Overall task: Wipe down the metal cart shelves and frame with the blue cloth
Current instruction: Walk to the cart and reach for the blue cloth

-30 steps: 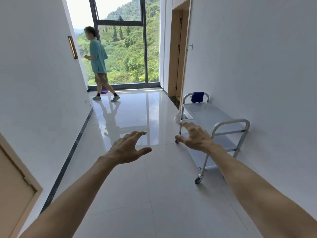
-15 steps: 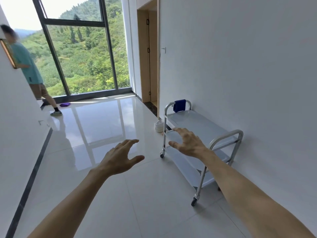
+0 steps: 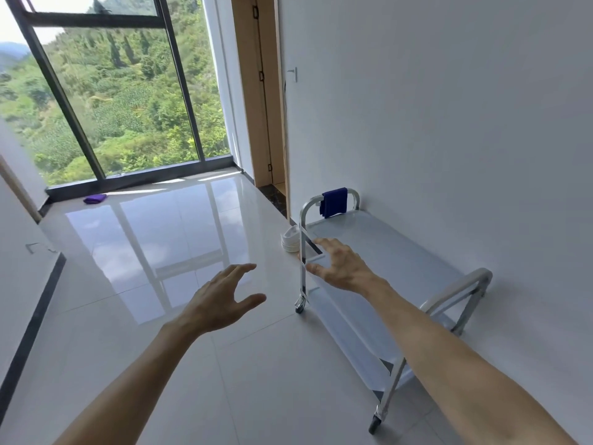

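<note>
Head view: my left hand (image 3: 221, 300) spread, holding nothing, above floor tiles; my right hand (image 3: 340, 264) loose, empty, over metal cart (image 3: 401, 252) left edge; blue cloth (image 3: 334, 202) draped on cart's far-end handle, beside wall.

No text, label, brand, number or sign can be read anywhere in this view: the cart (image 3: 385, 252), the cloth (image 3: 334, 202) and the wall (image 3: 449, 123) all appear unmarked
</note>
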The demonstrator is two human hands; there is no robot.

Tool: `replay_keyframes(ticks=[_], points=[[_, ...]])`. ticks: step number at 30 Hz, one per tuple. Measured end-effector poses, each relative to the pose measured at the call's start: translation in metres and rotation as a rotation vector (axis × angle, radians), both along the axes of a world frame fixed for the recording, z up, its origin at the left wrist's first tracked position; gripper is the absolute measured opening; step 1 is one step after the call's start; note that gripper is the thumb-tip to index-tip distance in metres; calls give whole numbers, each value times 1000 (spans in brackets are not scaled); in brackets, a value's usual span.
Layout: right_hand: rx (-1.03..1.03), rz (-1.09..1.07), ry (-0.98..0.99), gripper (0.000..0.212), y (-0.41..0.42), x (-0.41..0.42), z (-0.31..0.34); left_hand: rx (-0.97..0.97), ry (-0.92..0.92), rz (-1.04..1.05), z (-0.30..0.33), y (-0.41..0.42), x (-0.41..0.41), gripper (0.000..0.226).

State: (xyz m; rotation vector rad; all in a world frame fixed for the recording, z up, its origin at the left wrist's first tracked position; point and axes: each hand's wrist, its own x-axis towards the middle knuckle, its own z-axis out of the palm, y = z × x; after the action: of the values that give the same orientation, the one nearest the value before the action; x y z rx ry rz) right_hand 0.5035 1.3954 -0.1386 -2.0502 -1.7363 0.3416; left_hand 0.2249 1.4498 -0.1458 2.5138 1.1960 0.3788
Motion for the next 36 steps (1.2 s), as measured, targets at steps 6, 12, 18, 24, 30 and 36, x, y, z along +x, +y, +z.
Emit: replay_keyframes(ticks=[6, 12, 18, 24, 30, 36], points=[[-38, 48, 14, 70, 97, 37, -9, -35, -9, 49, -5, 87, 30, 84], [-85, 40, 14, 70, 189, 71, -31, -59, -28, 55, -29, 180, 59, 82], [-109, 11, 25, 67, 292, 106, -51, -107, -72, 17, -59, 301, 98, 75], [-152, -87, 103, 67, 388, 150, -56, -223, -132, -61, -69, 436, 161, 74], [-130, -249, 213, 62, 442, 205, -69, -280, -142, -199, -78, 531, 236, 63], [-103, -405, 351, 63, 479, 256, -95, -358, -170, -311, -96, 586, 303, 55]])
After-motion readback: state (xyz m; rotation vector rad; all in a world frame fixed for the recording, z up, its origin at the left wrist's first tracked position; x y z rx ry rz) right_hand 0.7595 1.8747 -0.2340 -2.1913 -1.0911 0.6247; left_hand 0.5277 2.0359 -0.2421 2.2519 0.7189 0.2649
